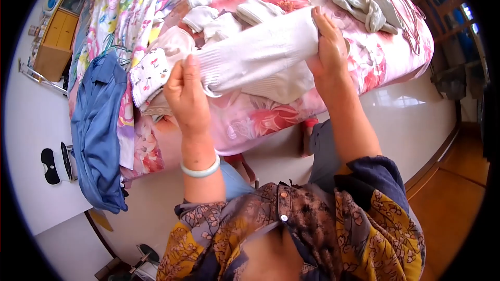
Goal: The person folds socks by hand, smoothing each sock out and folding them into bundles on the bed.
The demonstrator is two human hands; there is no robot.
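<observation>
A white knitted sock-like piece is stretched out between my two hands above the bed. My left hand pinches its ribbed end, thumb up and fingers curled in. At the other end my right hand grips the cloth, its thumb in front and the other fingers partly hidden. Just beyond the piece lie small rolled white items. A flat white cloth lies beneath it, and a white cloth with a cherry print is beside my left hand.
The bed has a pink floral cover. Blue clothing hangs over its left side, near colourful floral fabric. A grey-green garment and thin cords lie at the right. A wooden cabinet stands far left.
</observation>
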